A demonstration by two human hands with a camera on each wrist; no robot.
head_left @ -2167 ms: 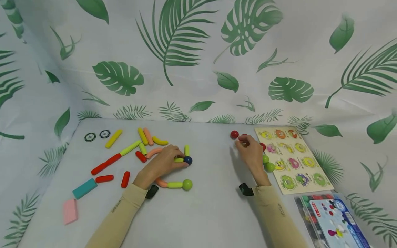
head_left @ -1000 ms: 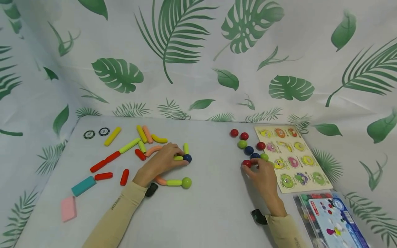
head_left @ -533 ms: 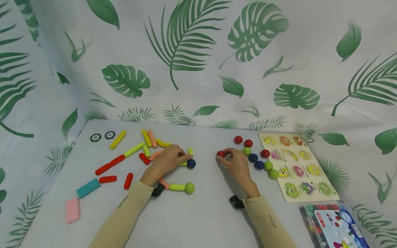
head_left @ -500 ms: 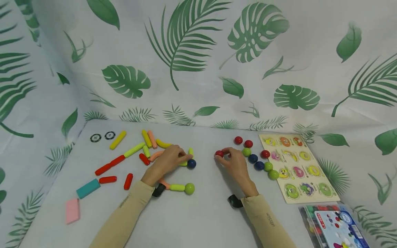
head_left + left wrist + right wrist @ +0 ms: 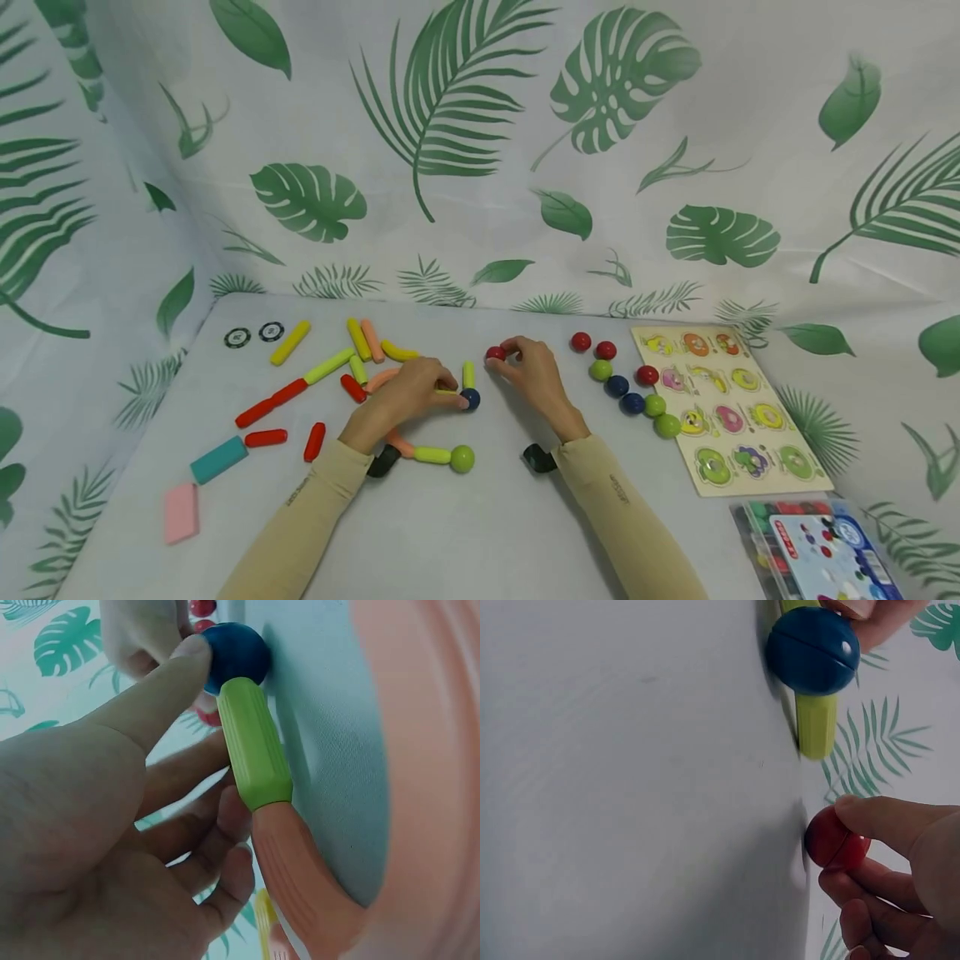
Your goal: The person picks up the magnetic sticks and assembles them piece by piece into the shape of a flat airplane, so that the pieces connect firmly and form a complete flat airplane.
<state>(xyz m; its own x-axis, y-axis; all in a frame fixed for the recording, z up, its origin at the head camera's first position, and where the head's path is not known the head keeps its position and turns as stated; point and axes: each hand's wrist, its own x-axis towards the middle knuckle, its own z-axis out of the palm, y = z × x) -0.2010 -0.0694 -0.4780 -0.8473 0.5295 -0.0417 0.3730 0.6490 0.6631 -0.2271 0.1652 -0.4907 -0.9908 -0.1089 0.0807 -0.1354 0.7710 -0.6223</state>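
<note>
Thumb and fingers of my left hand (image 5: 405, 400) pinch a dark blue ball (image 5: 472, 400) low over the table. In the left wrist view a light green ribbed rod (image 5: 255, 746) joins that ball to a curved peach piece (image 5: 296, 874). Another light green rod (image 5: 468, 374) sticks out from the ball's far side. Just to the right, my right hand (image 5: 538, 379) pinches a red ball (image 5: 831, 838) between thumb and fingertips, close to the free end of this rod. Below the left hand, a green ball (image 5: 462, 458) ends a second branch with a green rod (image 5: 432, 456).
Several red, green and blue balls (image 5: 617, 386) lie beside a wooden fruit puzzle board (image 5: 806, 483) on the right. A clear parts box (image 5: 832, 550) stands at front right. Loose rods (image 5: 290, 343), a teal block (image 5: 219, 460), a pink block (image 5: 181, 513) and two chips (image 5: 237, 337) lie left.
My right hand has picked up a red ball from the group by the puzzle board and carried it left, close to the blue ball. My left hand has kept its hold.
</note>
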